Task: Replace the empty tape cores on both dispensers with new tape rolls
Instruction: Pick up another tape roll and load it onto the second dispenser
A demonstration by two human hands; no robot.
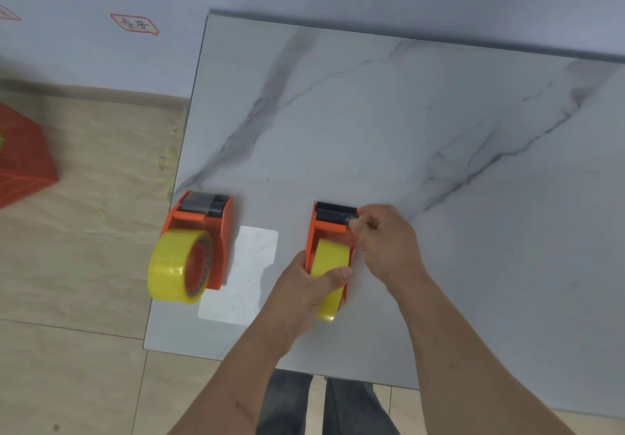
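Two orange plastic tape dispensers on grey-veined marble tabletop [372, 123], both near front edge. Left orange dispenser [216, 231] at front-left corner, yellow tape roll [172, 265] mounted. Right orange dispenser [329, 228] stands beside white card [250, 265], second yellow roll [329, 259] seated. Left hand [311, 286] grips that roll, thumb over top. Right hand [382, 245] pinches near cutter, probably tape end; blurred.

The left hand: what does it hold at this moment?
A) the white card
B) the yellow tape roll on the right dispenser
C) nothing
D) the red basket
B: the left hand curls round the yellow tape roll on the right dispenser.
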